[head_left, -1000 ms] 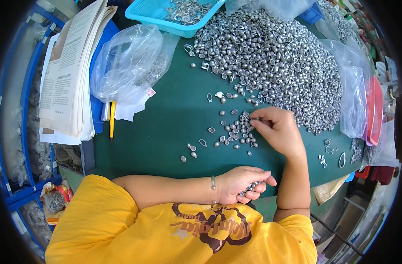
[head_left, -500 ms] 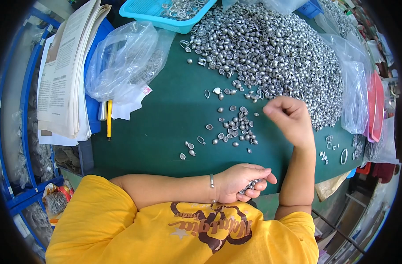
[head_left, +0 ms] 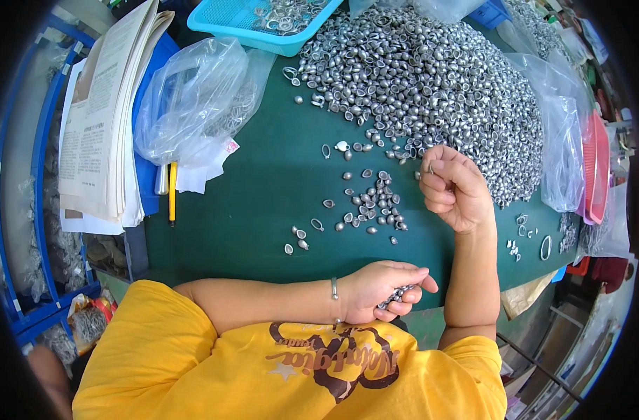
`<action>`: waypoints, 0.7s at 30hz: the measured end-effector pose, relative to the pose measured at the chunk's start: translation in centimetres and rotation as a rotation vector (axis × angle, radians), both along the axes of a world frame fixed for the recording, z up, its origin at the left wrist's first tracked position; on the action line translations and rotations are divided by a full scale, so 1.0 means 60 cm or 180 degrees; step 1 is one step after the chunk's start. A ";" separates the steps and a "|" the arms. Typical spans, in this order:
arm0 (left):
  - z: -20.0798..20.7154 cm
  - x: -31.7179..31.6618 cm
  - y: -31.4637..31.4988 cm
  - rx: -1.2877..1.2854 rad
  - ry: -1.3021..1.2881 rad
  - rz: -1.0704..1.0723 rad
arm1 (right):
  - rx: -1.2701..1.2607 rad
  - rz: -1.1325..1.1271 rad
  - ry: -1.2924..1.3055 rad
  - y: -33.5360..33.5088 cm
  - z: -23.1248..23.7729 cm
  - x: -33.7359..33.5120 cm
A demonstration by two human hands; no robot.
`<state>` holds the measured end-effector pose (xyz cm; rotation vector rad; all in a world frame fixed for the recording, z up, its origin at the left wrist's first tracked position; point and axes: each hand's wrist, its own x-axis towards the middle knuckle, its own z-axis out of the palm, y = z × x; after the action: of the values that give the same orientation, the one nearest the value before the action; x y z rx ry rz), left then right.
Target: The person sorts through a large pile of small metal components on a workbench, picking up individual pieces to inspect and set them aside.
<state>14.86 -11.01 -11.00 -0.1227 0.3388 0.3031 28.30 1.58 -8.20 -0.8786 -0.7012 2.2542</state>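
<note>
My left hand is cupped near the table's front edge, its fingers curled round a clutch of small silver metal pieces. Over the near edge of a large heap of similar pieces, my right hand is closed in a pinch. Between its thumb and forefinger shows a bit of one small metal piece; most of it is covered by the fingers. A loose cluster of rounded, hollow-backed pieces lies on the green tabletop, left of my right hand.
Far left of the heap stands a turquoise basket with metal rings. A clear plastic bag, a yellow pen and a stack of papers are at the left. Another plastic bag and a red tray are at the right.
My right hand has turned and its fingers have curled in, with a small metal piece now showing in the pinch. My left hand stays about where it was.
</note>
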 end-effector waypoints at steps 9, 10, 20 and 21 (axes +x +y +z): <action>0.002 -0.001 -0.001 0.0020 0.0023 0.0002 | 0.1272 -0.0020 -0.1886 -0.016 0.011 -0.011; 0.003 -0.001 0.000 0.0049 0.0034 0.0001 | 0.2411 0.0040 -0.2542 -0.023 -0.003 -0.019; 0.003 -0.003 -0.001 0.0104 0.0049 0.0009 | 0.2834 0.0227 -0.3172 -0.030 -0.010 -0.041; 0.003 -0.002 -0.001 0.0103 0.0051 0.0006 | 0.2636 0.0212 -0.3033 -0.028 -0.012 -0.033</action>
<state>14.72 -11.04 -10.82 -0.0890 0.3494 0.3114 26.31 -0.08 -8.94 -1.4308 -1.8979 1.2273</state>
